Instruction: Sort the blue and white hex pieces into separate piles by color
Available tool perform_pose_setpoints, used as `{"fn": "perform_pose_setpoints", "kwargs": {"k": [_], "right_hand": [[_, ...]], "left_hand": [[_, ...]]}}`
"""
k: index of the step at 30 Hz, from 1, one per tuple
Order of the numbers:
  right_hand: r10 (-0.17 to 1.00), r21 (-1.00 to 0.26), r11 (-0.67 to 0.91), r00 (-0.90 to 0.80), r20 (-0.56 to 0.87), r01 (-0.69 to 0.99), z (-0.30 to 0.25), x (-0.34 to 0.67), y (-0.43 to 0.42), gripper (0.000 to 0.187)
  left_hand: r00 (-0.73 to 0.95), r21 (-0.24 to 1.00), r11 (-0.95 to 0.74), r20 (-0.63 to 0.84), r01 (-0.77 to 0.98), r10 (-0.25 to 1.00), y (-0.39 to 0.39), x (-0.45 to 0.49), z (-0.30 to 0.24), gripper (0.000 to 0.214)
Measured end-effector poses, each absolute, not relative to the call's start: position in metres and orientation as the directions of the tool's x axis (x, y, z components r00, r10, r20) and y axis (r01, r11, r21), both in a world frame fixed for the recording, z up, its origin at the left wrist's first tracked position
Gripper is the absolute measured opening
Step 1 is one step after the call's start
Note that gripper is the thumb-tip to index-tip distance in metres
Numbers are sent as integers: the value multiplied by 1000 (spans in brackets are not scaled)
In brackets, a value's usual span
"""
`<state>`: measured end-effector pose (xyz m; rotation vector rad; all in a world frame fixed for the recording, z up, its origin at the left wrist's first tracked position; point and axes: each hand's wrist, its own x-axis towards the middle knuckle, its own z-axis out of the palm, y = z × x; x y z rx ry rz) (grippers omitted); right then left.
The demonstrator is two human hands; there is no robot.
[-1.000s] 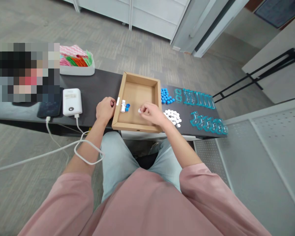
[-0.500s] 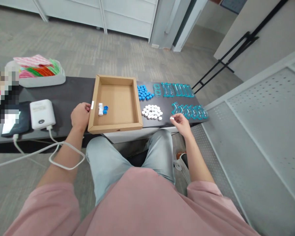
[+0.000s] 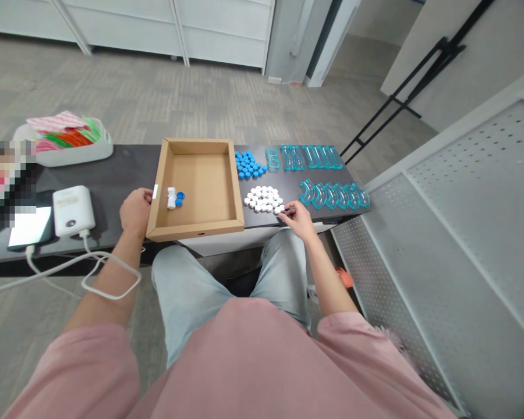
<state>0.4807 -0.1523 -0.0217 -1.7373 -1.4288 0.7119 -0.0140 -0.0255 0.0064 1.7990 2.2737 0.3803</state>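
My left hand (image 3: 135, 210) is at the left wall of a shallow cardboard box (image 3: 239, 198), its fingers pinched on the wall's edge. Inside the box, near that wall, several small white pieces (image 3: 171, 199) and blue pieces (image 3: 180, 198) sit together. To the right of the box lies a cluster of white hexagonal pieces (image 3: 262, 198). My right hand (image 3: 300, 220) is at the cluster's right end, its thumb and fingers closed on a white hexagonal piece (image 3: 279, 209) there. Behind the white cluster is a group of blue hexagonal pieces (image 3: 248, 166).
Several curved clear teal pieces (image 3: 332, 195) stand in a row at right, with straight teal pieces (image 3: 321, 157) behind. On the left are a white power bank (image 3: 73, 210), a phone (image 3: 30, 227), a looped white cable (image 3: 113, 297) and a white basket (image 3: 76, 156) of coloured items.
My right hand has moved left, bringing the white piece from near the curved teal pieces to the edge of the white cluster. My left hand stays at the box; the view has shifted slightly.
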Motion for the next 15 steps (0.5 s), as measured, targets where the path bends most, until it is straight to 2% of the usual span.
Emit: {"fn": "perform_pose_setpoints", "kwargs": {"k": [5,11,15], "right_hand": [[981,-820,-80,192,37,567,-21,470,-144,34],[969,-821,-82,237,66,565,-14,465,-144,50],[965,-782,-95,251,80,616,4,455,-144,42]], "left_hand": [[-205,350,198,-15,916,979,-24,-16,3,34],[-182,404,166,0,899,983,-24,-18,-4,28],[-167,455,145,9,878,986,-22,-20,-11,25]]}}
